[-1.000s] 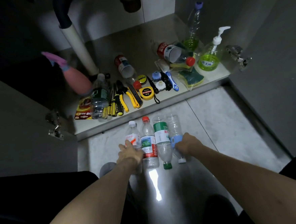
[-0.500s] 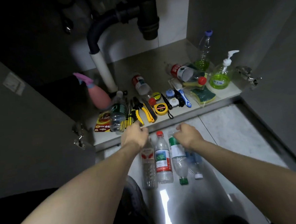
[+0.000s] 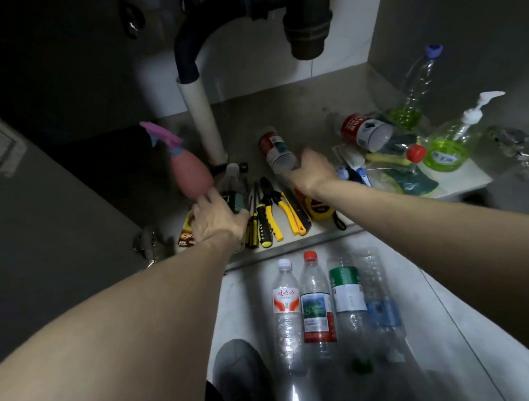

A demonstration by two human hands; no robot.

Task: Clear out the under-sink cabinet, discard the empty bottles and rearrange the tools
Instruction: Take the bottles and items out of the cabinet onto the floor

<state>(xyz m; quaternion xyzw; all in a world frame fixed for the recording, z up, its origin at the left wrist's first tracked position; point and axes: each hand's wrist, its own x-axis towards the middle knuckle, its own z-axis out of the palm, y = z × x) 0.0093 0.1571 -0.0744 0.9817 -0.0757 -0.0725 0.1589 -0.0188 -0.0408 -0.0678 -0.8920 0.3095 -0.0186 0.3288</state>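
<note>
**Two more bottles coming off the shelf**

Cabinet floor [image 3: 297, 104], dim, white pipe [image 3: 203, 123] at back. Left hand [image 3: 219, 219] curls on dark bottle [image 3: 232, 187] just right of pipe's foot; right hand [image 3: 309, 172] curls on red-labelled bottle [image 3: 273, 149] further right. Likely empty: light, thin-walled, crushable. Grip mid-body.

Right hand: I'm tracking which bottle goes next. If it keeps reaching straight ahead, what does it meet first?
Probably the red-labelled bottle lying on the cabinet floor; the right hand is already at its near end, though contact is unclear.
</note>
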